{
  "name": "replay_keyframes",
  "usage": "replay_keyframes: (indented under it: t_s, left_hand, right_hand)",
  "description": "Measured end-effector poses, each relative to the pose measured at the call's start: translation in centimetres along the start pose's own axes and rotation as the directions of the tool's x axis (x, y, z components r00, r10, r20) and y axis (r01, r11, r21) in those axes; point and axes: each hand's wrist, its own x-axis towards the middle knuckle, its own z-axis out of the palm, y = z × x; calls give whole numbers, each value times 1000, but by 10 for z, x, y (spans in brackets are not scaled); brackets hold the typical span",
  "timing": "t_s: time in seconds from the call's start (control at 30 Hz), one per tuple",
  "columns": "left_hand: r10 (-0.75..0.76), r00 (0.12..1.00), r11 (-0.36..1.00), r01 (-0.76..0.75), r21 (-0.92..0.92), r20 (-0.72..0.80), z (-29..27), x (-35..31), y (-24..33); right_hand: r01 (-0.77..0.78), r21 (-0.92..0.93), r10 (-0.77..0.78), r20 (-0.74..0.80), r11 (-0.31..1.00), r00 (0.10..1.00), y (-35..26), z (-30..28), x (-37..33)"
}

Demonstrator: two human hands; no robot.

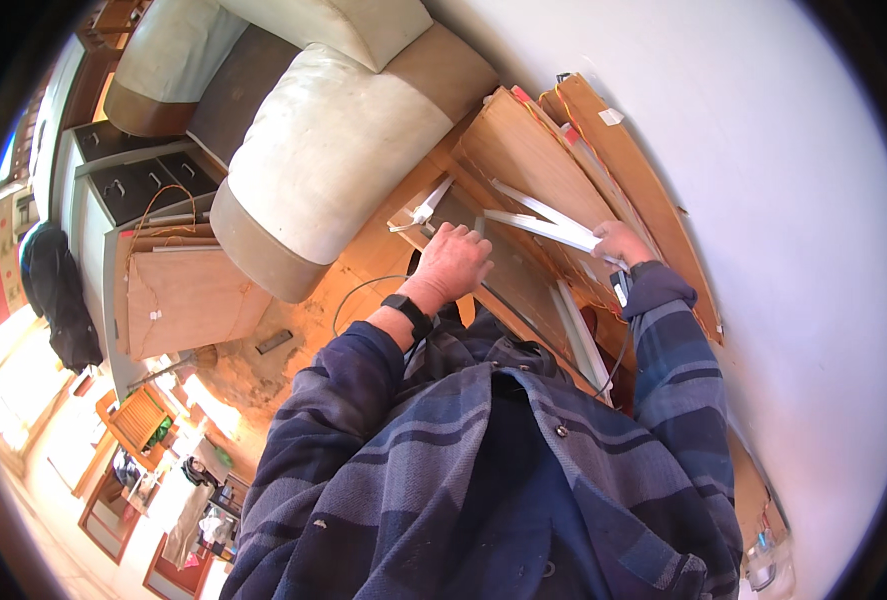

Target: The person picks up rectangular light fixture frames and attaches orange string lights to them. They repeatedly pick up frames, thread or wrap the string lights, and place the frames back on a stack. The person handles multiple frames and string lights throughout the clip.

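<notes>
My right hand (pixel 623 243) is closed round the near end of long white strips (pixel 548 228), which fan apart toward the far left. They lie over a wooden panel assembly with a dark inner face (pixel 513 275). My left hand (pixel 453 262) is on the near edge of that assembly, fingers bent over it; what lies under the palm is hidden. Just beyond the left hand, a short white piece (pixel 430 200) with a thin cable sits at the panel's corner. Another white strip (pixel 583 335) rests along the assembly's near right side.
Wooden panels with orange wires (pixel 573 150) lean by the white wall (pixel 763 200). A cream and brown sofa (pixel 338 150) stands at the far left. More panels (pixel 188 295) and a dark drawer cabinet (pixel 153 185) are at the left. A loose grey cable (pixel 353 290) loops over the floor.
</notes>
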Motion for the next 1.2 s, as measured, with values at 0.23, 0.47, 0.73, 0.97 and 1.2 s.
replay_keyframes:
  t_s: [0.23,0.47,0.73,0.97,1.2]
  left_hand:
    - [5,999,1000,-6,14,33,1,-3,0]
    - [8,1000,1000,-9,20,21,-1,-5,0]
    - [3,1000,1000,-3,15,18,0,-6,0]
    - [-11,999,1000,11,0,35,-2,-6,1]
    - [-15,999,1000,15,-10,51,-5,-3,1]
  right_hand:
    - [231,-531,-441,-311,815,842,19,22,-7]
    - [250,-770,-677,-298,587,672,-58,40,-20]
    - [130,-732,-491,-303,669,817,-110,36,2]
    - [107,-677,-426,-325,728,844,-97,16,5]
    - [148,-732,-516,-307,665,800,-79,9,-21]
